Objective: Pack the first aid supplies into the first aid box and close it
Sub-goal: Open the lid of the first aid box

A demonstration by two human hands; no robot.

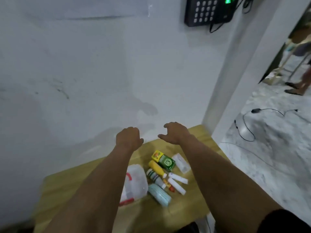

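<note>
- Logging first: first aid box (136, 180), translucent white with red trim, lying on the wooden table (67, 190), partly behind my left forearm; I cannot tell whether its lid is latched.
- Supplies, all outside the box, clustered just to its right on the table:
- green carton (166, 162) with a yellow carton (156, 155) touching its far end;
- yellow bottle (156, 168) and a green-and-white striped bottle (154, 176), side by side;
- pale blue pack of face masks (159, 194), nearest me;
- two white tubes (177, 181), angled together, with a small red-and-orange item (170, 186) beside them, too blurred to name;
- clear sachet (181, 163) at the right edge of the group.
- My left hand (128, 136): raised over the table's far edge, fingers loosely curled, gripping nothing.
- My right hand (175, 132): raised alongside, fingers relaxed and bent, holding nothing.
- Surroundings: white wall (84, 73); black keypad unit (207, 11) mounted high; cable (249, 125) on the marble floor (269, 157).
</note>
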